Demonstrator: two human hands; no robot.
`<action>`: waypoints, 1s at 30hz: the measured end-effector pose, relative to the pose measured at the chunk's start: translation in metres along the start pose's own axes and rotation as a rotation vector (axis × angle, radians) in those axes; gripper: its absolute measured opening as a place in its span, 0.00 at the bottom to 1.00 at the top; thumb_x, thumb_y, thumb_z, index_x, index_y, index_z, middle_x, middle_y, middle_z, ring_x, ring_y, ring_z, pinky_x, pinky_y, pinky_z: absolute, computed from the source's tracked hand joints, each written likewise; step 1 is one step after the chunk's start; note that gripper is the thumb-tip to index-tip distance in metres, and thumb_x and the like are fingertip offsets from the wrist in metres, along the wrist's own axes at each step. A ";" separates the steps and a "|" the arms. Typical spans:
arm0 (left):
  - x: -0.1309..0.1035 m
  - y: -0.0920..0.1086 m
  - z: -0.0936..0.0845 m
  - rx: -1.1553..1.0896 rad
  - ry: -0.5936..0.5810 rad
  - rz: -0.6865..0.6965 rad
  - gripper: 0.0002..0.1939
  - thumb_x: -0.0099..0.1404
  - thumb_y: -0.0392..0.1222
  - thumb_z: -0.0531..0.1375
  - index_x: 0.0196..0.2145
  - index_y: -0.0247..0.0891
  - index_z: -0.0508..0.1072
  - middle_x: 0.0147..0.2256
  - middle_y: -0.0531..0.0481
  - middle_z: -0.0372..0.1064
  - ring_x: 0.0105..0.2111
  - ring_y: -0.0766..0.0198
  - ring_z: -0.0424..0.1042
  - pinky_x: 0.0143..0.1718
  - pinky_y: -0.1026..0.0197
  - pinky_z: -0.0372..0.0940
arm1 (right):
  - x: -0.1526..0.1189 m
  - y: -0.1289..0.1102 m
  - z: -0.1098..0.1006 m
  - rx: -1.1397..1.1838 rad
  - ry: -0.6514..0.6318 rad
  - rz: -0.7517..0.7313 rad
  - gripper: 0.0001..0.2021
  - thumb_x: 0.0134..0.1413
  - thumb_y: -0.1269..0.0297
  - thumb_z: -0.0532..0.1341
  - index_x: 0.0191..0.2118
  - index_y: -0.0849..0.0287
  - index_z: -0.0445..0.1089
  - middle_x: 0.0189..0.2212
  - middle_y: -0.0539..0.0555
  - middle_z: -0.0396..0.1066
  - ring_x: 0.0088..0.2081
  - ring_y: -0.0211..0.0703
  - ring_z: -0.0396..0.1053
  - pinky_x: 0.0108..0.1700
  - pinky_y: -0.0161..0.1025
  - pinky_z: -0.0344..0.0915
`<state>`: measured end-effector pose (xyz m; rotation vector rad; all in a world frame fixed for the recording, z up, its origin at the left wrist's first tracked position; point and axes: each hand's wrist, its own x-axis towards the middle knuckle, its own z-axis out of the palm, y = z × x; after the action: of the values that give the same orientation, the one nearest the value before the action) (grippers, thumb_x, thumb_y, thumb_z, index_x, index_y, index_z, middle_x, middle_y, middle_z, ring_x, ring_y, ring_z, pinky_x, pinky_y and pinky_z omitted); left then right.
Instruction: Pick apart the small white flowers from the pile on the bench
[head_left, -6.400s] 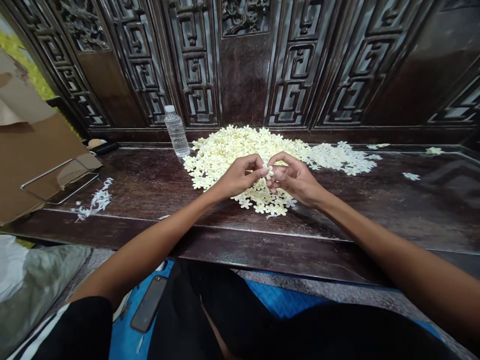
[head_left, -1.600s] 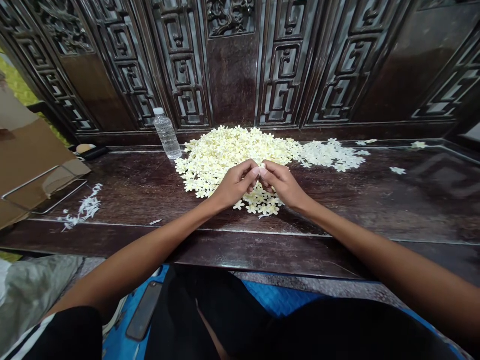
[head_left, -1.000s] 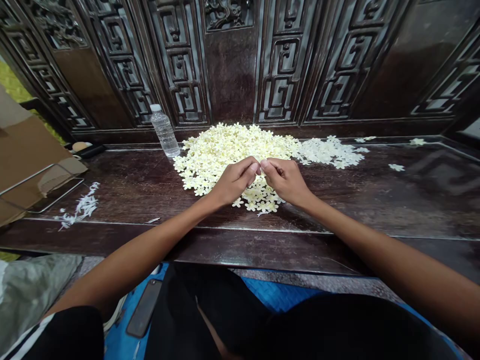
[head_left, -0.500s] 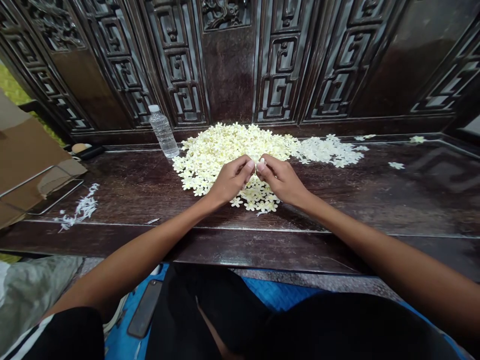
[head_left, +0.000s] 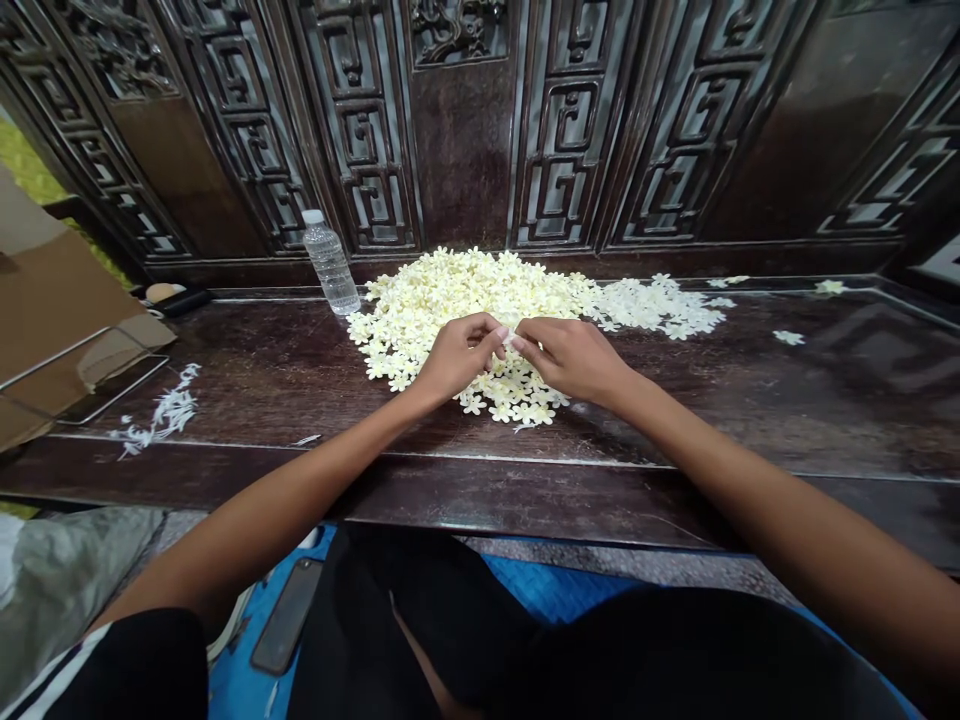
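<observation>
Over the front of a heap of pale yellow flowers, both hands meet at a small white flower. My left hand is closed, thumb and forefinger pinching it from the left. From the other side, my right hand pinches the same piece, its fingers curled. Fingers cover much of the flower, so its shape is hard to make out. To the right of the heap lie flatter, whiter flowers on the dark wooden bench.
A clear plastic bottle stands left of the heap. Thin white strips lie farther left, near a cardboard box and a wire frame. Behind rises a carved wooden backrest. A phone lies below on blue matting.
The fingertips have come closer together around the small white flower, and my right hand has turned flatter, its back more upward. The view has shifted slightly.
</observation>
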<state>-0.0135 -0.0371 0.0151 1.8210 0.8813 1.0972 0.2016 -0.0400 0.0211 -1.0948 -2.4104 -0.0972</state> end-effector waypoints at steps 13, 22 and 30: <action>0.004 -0.013 -0.005 -0.009 0.072 -0.144 0.17 0.75 0.51 0.60 0.32 0.37 0.71 0.30 0.48 0.73 0.23 0.71 0.68 0.23 0.66 0.66 | -0.003 0.066 -0.016 -0.245 0.213 0.630 0.15 0.72 0.58 0.57 0.42 0.65 0.75 0.32 0.65 0.74 0.34 0.50 0.68 0.39 0.48 0.58; 0.002 -0.007 -0.003 -0.030 0.048 -0.124 0.22 0.72 0.60 0.61 0.32 0.37 0.70 0.29 0.50 0.71 0.22 0.72 0.67 0.23 0.66 0.65 | 0.008 0.010 -0.011 0.096 0.162 0.206 0.16 0.77 0.55 0.47 0.42 0.56 0.67 0.36 0.59 0.71 0.34 0.49 0.66 0.37 0.46 0.61; -0.001 -0.006 0.005 -0.131 -0.025 -0.093 0.23 0.72 0.61 0.62 0.33 0.36 0.68 0.26 0.54 0.66 0.21 0.72 0.66 0.22 0.67 0.63 | 0.000 -0.015 0.011 0.147 0.035 0.041 0.18 0.77 0.49 0.46 0.38 0.54 0.60 0.34 0.55 0.67 0.33 0.46 0.60 0.34 0.42 0.52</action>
<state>-0.0100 -0.0371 0.0078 1.6664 0.8515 1.0470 0.1858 -0.0470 0.0136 -1.0656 -2.3221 0.0725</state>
